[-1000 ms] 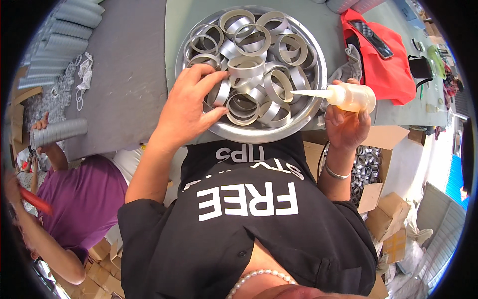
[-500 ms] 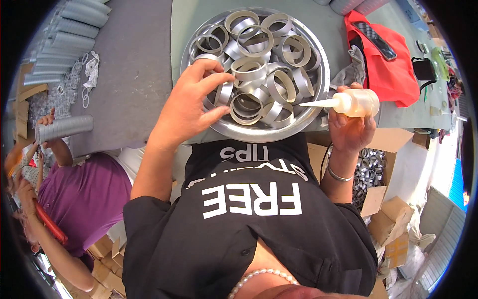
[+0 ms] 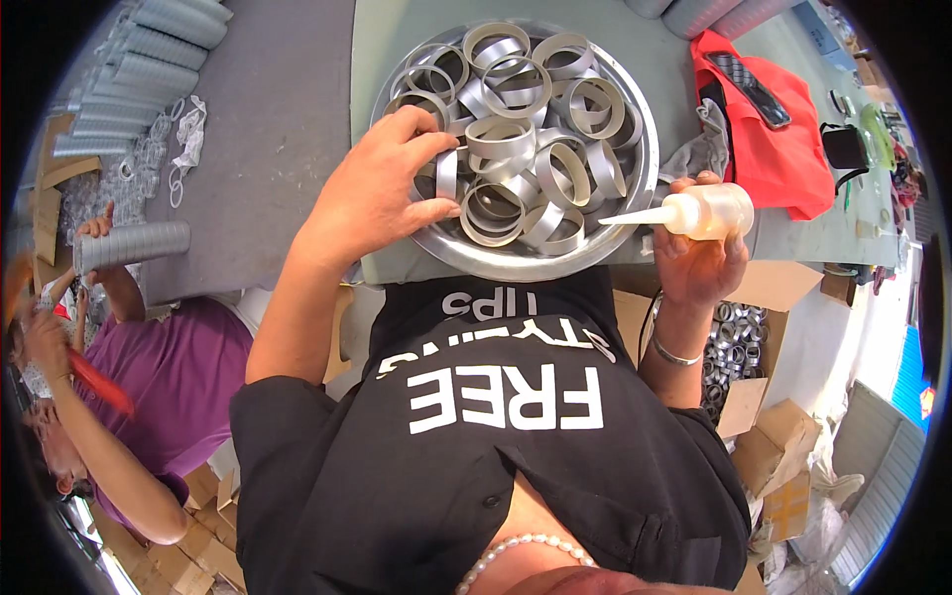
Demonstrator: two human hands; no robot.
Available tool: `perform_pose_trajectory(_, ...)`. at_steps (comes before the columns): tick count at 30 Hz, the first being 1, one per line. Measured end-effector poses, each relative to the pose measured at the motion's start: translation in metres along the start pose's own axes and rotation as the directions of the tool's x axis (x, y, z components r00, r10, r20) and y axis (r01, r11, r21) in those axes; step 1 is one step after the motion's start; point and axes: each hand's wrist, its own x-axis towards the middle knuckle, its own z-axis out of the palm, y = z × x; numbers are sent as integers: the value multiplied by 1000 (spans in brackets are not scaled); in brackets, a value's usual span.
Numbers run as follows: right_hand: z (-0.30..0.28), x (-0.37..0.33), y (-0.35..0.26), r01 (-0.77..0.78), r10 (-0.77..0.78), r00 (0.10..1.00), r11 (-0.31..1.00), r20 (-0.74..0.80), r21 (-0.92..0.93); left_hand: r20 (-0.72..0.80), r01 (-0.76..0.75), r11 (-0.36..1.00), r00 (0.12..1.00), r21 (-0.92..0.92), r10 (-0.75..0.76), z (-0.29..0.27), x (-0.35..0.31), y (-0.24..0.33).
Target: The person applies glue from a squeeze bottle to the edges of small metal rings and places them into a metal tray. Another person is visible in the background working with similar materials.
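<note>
A round metal tray (image 3: 650, 164) on the table in front of me holds a heap of silver-grey metal rings (image 3: 501, 149). At the heap's left side, my left hand (image 3: 382, 188) has its thumb and fingers closed around the edges of one metal ring (image 3: 447, 177); part of that ring is hidden behind the fingers. My right hand (image 3: 699, 263) grips a translucent squeeze bottle (image 3: 722, 211) with a long white pointed nozzle. The bottle lies sideways in the hand, its tip pointing left over the tray's right rim.
Right of the tray, a phone (image 3: 749, 89) lies on a red cloth bag (image 3: 783, 164), beside a grey rag (image 3: 699, 149). Below the table edge stands a carton of rings (image 3: 734, 337). At left, a co-worker in purple (image 3: 178, 397) holds a ridged grey tube (image 3: 139, 246) near stacked tubes (image 3: 149, 74).
My left hand's thumb and fingers have drawn together onto a ring at the left of the heap. The bottle stays nearly in place. The co-worker's red tool has shifted.
</note>
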Motion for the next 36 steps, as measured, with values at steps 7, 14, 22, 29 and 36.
perform_pose_trajectory(7,0,-2,0,27,-27,1000,998,7,-55,-228,-184,426,972,-886,-55,24,-22,6)
perform_pose_trajectory(14,14,5,16,63,-63,998,998,-4,-17,-82,-153,-323,971,-934,-225,31,-47,25)
perform_pose_trajectory(22,31,-1,30,-59,58,997,998,-41,-30,-472,487,872,780,47,-410,38,-90,-48)
perform_pose_trajectory(29,53,5,12,109,-129,992,878,-11,-467,-348,503,863,819,50,-457,40,-103,-49)
perform_pose_trajectory(36,92,-3,-4,176,-283,959,615,-7,-769,-197,142,500,801,-854,-564,29,-96,-12)
